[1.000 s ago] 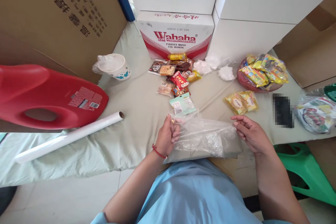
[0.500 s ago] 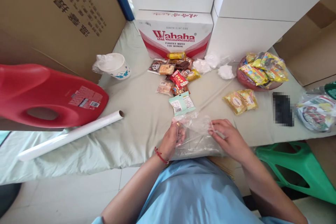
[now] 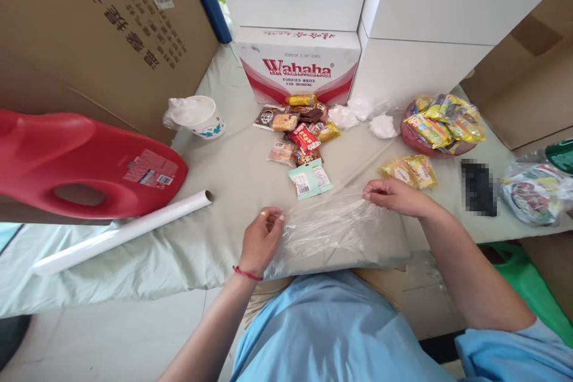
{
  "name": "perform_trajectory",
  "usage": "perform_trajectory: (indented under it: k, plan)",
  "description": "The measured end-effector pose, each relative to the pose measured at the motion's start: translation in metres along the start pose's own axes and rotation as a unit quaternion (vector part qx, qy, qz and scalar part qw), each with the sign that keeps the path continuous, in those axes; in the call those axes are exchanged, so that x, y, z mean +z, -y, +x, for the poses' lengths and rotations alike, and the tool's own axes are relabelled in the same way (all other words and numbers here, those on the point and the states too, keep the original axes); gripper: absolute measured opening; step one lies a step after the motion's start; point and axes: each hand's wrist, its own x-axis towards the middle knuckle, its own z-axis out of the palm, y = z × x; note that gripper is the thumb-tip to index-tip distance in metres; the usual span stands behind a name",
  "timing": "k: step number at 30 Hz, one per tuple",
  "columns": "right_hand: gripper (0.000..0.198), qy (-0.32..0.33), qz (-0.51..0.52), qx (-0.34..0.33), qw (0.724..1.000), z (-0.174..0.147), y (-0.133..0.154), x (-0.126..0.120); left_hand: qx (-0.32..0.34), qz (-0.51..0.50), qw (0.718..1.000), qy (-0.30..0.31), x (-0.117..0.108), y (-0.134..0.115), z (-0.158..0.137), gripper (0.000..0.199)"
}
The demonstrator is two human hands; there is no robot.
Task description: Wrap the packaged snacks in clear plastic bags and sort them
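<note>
A thin clear plastic film (image 3: 331,230) is spread at the table's front edge, between my two hands and in front of my body. My left hand (image 3: 263,239) pinches its left corner, thumb against fingers. My right hand (image 3: 394,196) is closed on the upper right edge, pulling it out flat. Just beyond the film lies a pale green snack packet (image 3: 310,179). Behind that packet is a loose pile of wrapped snacks (image 3: 305,137) in red, yellow and brown. Two yellow snack packets (image 3: 408,171) lie beyond my right hand.
To the left are a red jug (image 3: 102,173), a white roll (image 3: 125,233) and a paper cup (image 3: 203,116). A Wahaha carton (image 3: 299,65) stands behind. At the right sit a bowl (image 3: 414,134) of snacks and a bagged bundle (image 3: 532,191); a green stool (image 3: 532,286) is below.
My hands have moved apart, the left one leftward and the right one slightly right and up. Bunched before, the clear film is now stretched wide between them.
</note>
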Motion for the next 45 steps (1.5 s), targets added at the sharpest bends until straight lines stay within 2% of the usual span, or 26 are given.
perform_trajectory:
  k: [1, 2, 3, 4, 5, 6, 7, 8, 10, 12, 16, 20, 22, 24, 27, 29, 30, 32, 34, 36, 40, 43, 45]
  plan:
    - [0.034, -0.008, 0.0, -0.004, 1.0, 0.002, -0.001, 0.005, 0.067, 0.049, 0.993, -0.085, -0.001, -0.001, -0.006, 0.028]
    - [0.034, -0.016, 0.001, -0.002, 1.0, 0.004, -0.002, 0.011, 0.15, 0.091, 0.973, -0.148, 0.0, -0.003, -0.014, 0.025]
    - [0.034, -0.021, 0.003, 0.001, 1.0, 0.005, -0.003, 0.017, 0.244, 0.119, 0.946, -0.175, 0.004, -0.007, -0.022, 0.026]
    - [0.035, -0.023, 0.003, 0.007, 1.0, 0.006, -0.004, 0.022, 0.34, 0.137, 0.916, -0.163, 0.009, -0.01, -0.029, 0.029]
    - [0.035, -0.023, 0.003, 0.013, 1.0, 0.006, -0.005, 0.026, 0.431, 0.15, 0.882, -0.116, 0.017, -0.013, -0.036, 0.033]
    - [0.035, -0.023, 0.002, 0.02, 1.0, 0.007, -0.006, 0.029, 0.499, 0.164, 0.849, -0.058, 0.026, -0.015, -0.041, 0.035]
    - [0.036, -0.025, 0.002, 0.027, 0.999, 0.008, -0.007, 0.031, 0.534, 0.186, 0.825, -0.007, 0.036, -0.016, -0.043, 0.034]
    - [0.036, -0.028, 0.004, 0.035, 0.999, 0.008, -0.008, 0.031, 0.54, 0.21, 0.815, 0.021, 0.045, -0.015, -0.044, 0.031]
    - [0.038, -0.037, 0.015, 0.05, 0.998, 0.007, -0.009, 0.027, 0.518, 0.233, 0.822, 0.033, 0.058, -0.011, -0.039, 0.025]
    - [0.042, -0.048, 0.029, 0.061, 0.997, 0.003, -0.009, 0.018, 0.511, 0.216, 0.83, 0.052, 0.057, -0.004, -0.032, 0.024]
    - [0.047, -0.067, 0.044, 0.063, 0.995, -0.011, -0.013, -0.005, 0.553, 0.187, 0.802, 0.129, 0.02, 0.004, -0.025, 0.02]
    - [0.047, -0.071, 0.045, 0.051, 0.995, -0.022, -0.028, -0.015, 0.588, 0.238, 0.762, 0.131, -0.024, 0.013, -0.021, 0.019]
    - [0.046, -0.073, 0.04, 0.037, 0.996, -0.025, -0.037, -0.011, 0.579, 0.26, 0.758, 0.148, -0.038, 0.016, -0.019, 0.022]
    - [0.044, -0.076, 0.022, 0.018, 0.997, -0.027, -0.047, -0.002, 0.543, 0.249, 0.787, 0.155, -0.047, 0.014, -0.019, 0.024]
    - [0.04, -0.088, -0.012, -0.011, 0.996, -0.031, -0.058, 0.014, 0.437, 0.16, 0.878, 0.112, -0.047, -0.001, -0.029, 0.024]
    - [0.038, -0.106, -0.015, -0.026, 0.994, -0.034, -0.06, 0.024, 0.355, 0.086, 0.928, 0.076, -0.035, -0.015, -0.036, 0.024]
    - [0.037, -0.113, -0.011, -0.031, 0.993, -0.036, -0.06, 0.027, 0.323, 0.062, 0.942, 0.066, -0.027, -0.021, -0.037, 0.025]
    - [0.036, -0.118, 0.001, -0.035, 0.992, -0.038, -0.057, 0.03, 0.288, 0.063, 0.953, 0.068, -0.004, -0.026, -0.035, 0.025]
    - [0.036, -0.11, 0.009, -0.034, 0.993, -0.041, -0.056, 0.028, 0.289, 0.129, 0.943, 0.101, 0.019, -0.022, -0.026, 0.025]
    - [0.04, -0.102, 0.012, -0.031, 0.994, -0.044, -0.058, 0.021, 0.3, 0.221, 0.917, 0.144, 0.036, -0.012, -0.018, 0.03]
    - [0.047, -0.12, 0.001, -0.006, 0.993, -0.055, -0.076, 0.001, 0.33, 0.348, 0.847, 0.228, 0.044, 0.01, -0.013, 0.083]
    - [0.041, -0.183, -0.109, 0.005, 0.977, -0.062, -0.083, -0.006, 0.349, 0.385, 0.816, 0.254, 0.037, 0.015, -0.012, 0.102]
    - [0.032, -0.262, -0.227, -0.012, 0.938, -0.063, -0.074, -0.002, 0.351, 0.394, 0.808, 0.261, 0.036, 0.014, -0.009, 0.101]
